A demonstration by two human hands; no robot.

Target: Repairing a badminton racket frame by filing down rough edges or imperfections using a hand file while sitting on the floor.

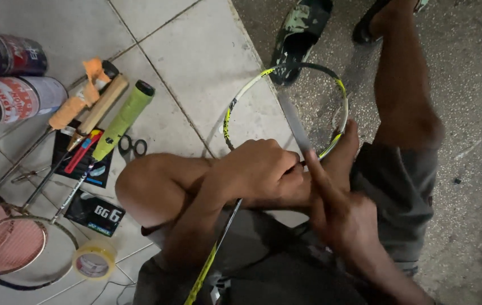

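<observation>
Yellow-black badminton racket (pixel 286 96) at centre, head toward 12 o'clock over tile edge, shaft running to 7 o'clock across lap. Left hand (pixel 263 169) fisted tight around racket at head's lower rim. Right hand (pixel 337 209) just beside at 4 o'clock, index finger extended up along frame; whether it grips anything, cannot tell. At 9 o'clock: three spare rackets (pixel 91 121), scissors (pixel 132 147), tape roll (pixel 94 260), two cans (pixel 12 99). Sandal (pixel 300 28) at 12 o'clock.

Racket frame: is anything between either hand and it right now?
Nothing visible. The left hand is closed on the yellow-and-black racket near its throat, and the right hand reaches its index finger up to the frame, beside a grey blurred strip.
</observation>
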